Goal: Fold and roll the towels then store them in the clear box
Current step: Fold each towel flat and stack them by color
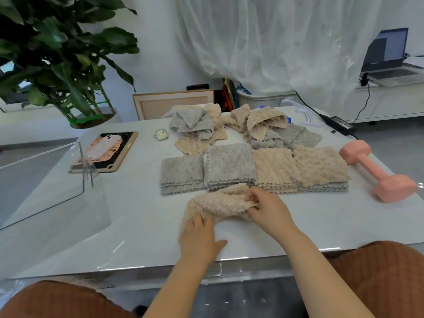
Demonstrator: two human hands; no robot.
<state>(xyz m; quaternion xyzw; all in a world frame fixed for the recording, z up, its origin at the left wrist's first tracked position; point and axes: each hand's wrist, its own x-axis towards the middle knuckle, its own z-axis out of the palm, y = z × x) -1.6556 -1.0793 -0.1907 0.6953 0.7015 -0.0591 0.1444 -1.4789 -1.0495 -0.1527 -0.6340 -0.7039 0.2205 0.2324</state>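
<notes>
Hands working the beige towel (220, 204) at the front-middle of the desk (142, 226); folding or rolling under way, by my reading.
Towel is lying bunched, long axis running left to right, just in front of the row of folded towels (252, 168). Its near-left end is lying under the left hand (199, 235), which is pressing flat with straight fingers, gripping nothing. At the other end the right hand (268, 208) is pinching the pile with curled fingers. Off at the left edge, well apart and nearer the left hand, the clear box (46, 180) is sitting.
</notes>
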